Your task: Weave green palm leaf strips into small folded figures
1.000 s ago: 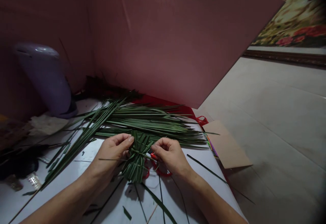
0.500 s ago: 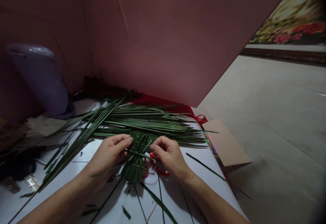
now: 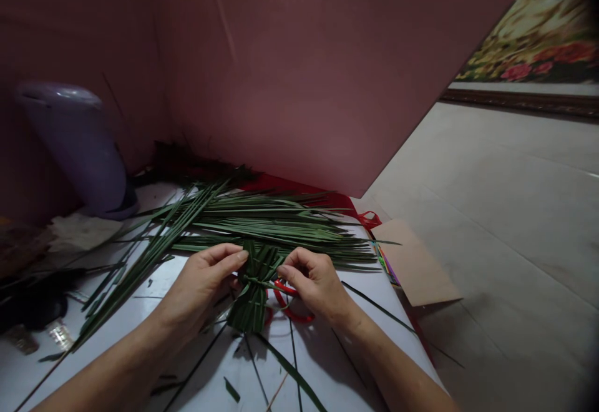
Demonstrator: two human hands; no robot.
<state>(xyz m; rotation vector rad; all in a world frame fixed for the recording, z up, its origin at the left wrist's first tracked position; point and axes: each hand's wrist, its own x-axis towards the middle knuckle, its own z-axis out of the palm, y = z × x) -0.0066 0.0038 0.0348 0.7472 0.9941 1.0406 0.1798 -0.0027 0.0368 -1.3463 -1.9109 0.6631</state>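
Observation:
A folded, woven palm-leaf piece (image 3: 253, 309), gathered at its middle and flared at both ends, is held up above the white tabletop. My left hand (image 3: 208, 281) pinches its upper left edge between thumb and fingers. On the opposite side my right hand (image 3: 311, 284) is closed at the piece's right edge, thumb against fingertips, by a thin strip that runs out from the middle. Behind and under the right hand lie red-handled scissors (image 3: 292, 315), their blades hidden. A long leaf strip (image 3: 292, 368) trails below the woven piece toward the lower right.
Long green palm leaves (image 3: 271, 218) are heaped across the back of the white table (image 3: 116, 374). At left stand a lavender container (image 3: 77, 143) and a crumpled white cloth (image 3: 84, 231). A pink panel (image 3: 299, 81) rises behind; cardboard (image 3: 416, 268) sits beyond the right edge.
The woven palm-leaf piece has shifted slightly right and turned a little, with both hands moving along with it. The grips look the same.

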